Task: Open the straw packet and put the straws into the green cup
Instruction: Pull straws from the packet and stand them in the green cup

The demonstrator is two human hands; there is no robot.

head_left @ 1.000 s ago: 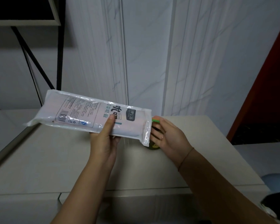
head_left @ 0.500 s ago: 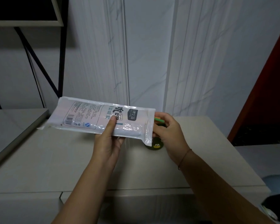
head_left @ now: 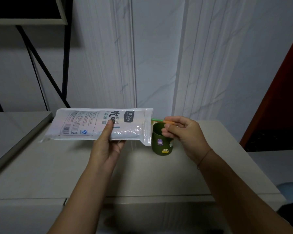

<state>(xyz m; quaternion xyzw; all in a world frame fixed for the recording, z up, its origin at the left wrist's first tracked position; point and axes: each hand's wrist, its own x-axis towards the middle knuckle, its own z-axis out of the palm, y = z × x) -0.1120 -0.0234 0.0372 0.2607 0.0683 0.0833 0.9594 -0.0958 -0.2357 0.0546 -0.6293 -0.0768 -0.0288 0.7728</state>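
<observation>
Step in hand, by judgement: extraction of straws from a packet already opened, the opening itself being complete. The left hand [head_left: 107, 147] grips the packet [head_left: 85, 124] from beneath, thumb [head_left: 109, 127] pressed on the printed face and fingers curled under, and holds it roughly level above the counter [head_left: 49, 166]. The packet's open end points right and overlaps the cup's [head_left: 161, 146] left side as seen from the head view. The right hand [head_left: 186, 134] pinches the straws [head_left: 156, 120] between thumb and fingertips, the other fingers loosely curled. One green length and one orange length show, both partly drawn out of the open end and lying just above the cup's rim. Whether more than two are held cannot be told. The packet looks full, so most of its contents remain inside. The cup stands upright on the counter with small stickers [head_left: 165, 151] on its wall. No straw is seen standing in it, though hand and packet hide part of the interior. The next move calls for drawing the pinched straws fully clear of the packet mouth, tipping them upright and lowering them inside the rim, then returning for more. Risk noted: a level packet with an open end may spill straws.
</observation>
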